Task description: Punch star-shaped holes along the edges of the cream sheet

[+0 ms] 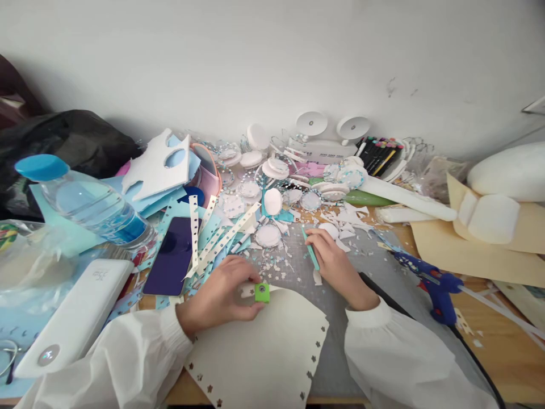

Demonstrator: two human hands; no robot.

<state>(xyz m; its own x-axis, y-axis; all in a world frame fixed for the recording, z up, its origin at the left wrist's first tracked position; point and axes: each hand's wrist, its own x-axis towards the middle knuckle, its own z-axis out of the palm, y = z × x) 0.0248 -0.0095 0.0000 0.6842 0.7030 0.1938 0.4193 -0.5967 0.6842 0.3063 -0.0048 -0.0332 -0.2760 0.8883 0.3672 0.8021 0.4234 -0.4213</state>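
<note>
A small green punch [263,293] is pinched between the thumb and fingers of my left hand [227,295], at the upper edge of a large cream paper sheet [259,346]. Small star-shaped holes run along the sheet's left and right edges. My right hand [334,264] holds a thin teal tool [312,253] over the grey cutting mat [340,341], to the right of the punch and apart from the sheet. Tiny paper bits [279,264] are scattered on the mat between and beyond my hands.
Left: a water bottle [93,204], a dark phone [170,255], a white power bank [76,315] and punched paper strips [230,233]. Behind: white discs [272,201] and pens [381,156]. Right: a blue glue gun [438,284] and tan paper [481,250].
</note>
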